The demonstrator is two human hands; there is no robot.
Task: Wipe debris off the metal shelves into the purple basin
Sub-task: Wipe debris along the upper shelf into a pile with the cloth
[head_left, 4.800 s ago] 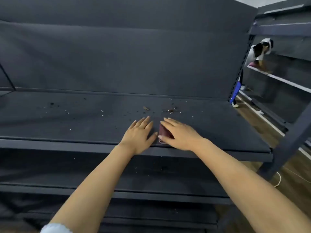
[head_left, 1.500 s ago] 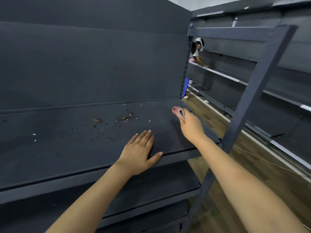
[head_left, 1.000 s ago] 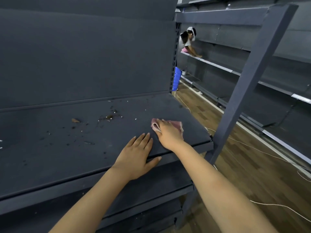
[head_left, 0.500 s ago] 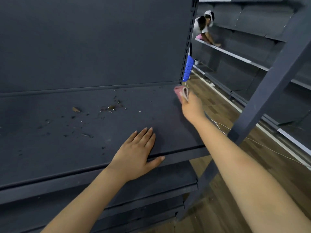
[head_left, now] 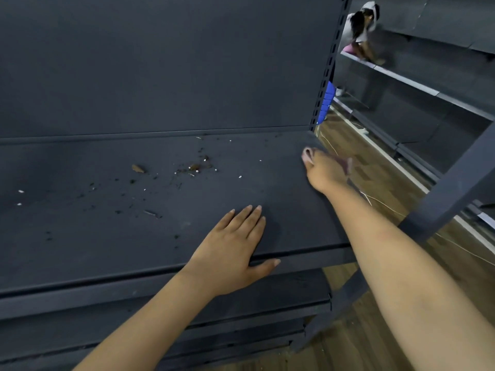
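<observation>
My left hand [head_left: 233, 253] lies flat on the dark metal shelf [head_left: 107, 236] near its front edge, fingers straight and close together, thumb splayed out over the front lip, holding nothing. My right hand [head_left: 325, 171] is out at the shelf's far right end, close to the back corner, fingers curled round a pinkish cloth [head_left: 308, 153]; a bit of the cloth shows at the fingertips and another bit pokes out on the right side of the hand, blurred, so I can't tell how much of it touches the shelf. The hands are well apart, right one further back and to the right. Debris [head_left: 195, 167] sits mid-shelf toward the back: a cluster of brown crumbs and white flecks, one larger brown chip [head_left: 138, 168] left of that, smaller dark specks scattered toward the front left, a couple of white bits [head_left: 20, 196] near the left edge. All of it is left of the cloth, not touching it. Purple basin not in view. Lower shelves [head_left: 241, 325] stacked below the one I'm on. Slotted upright post [head_left: 328, 65] at the back right corner with something blue [head_left: 328, 101] just behind it. Wood floor [head_left: 375, 167] to the right with thin white cords on it. Another person [head_left: 360, 28] in the background bends over a shelf of the next rack [head_left: 417, 84]. A slanted dark beam [head_left: 460, 180] crosses the right side.
</observation>
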